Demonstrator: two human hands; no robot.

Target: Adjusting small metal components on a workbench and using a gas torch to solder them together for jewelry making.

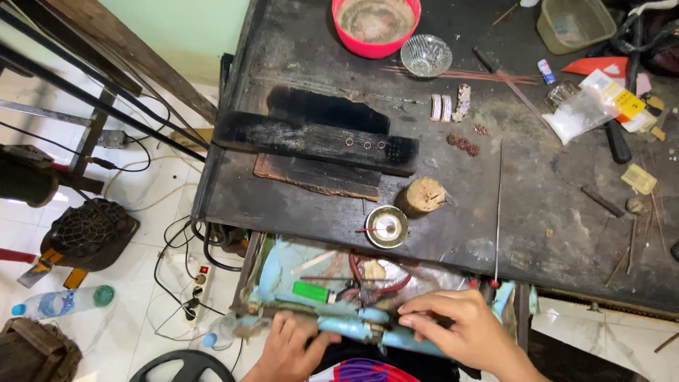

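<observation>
Hands at the front edge of an open light-blue drawer point(283, 272) under the dark, scorched worktop point(552, 205): left hand point(293, 346) curled over the drawer's near rim, right hand point(463, 325) flat with fingers loosely spread on that rim, gripping nothing else visible. Inside the drawer, a green lighter point(311, 291), red wire point(382, 286) and crumpled foil. Above the drawer, a round brass dish point(387, 227), a stubby wooden block point(423, 195), a charred plank point(315, 140) bearing three small rings.

Your dark scorched wooden counter point(537, 205), charred black wooden block point(315, 139), round red plastic bowl point(375, 25), clear cut-glass dish point(426, 55), short cork-coloured wooden stump point(423, 194)
</observation>
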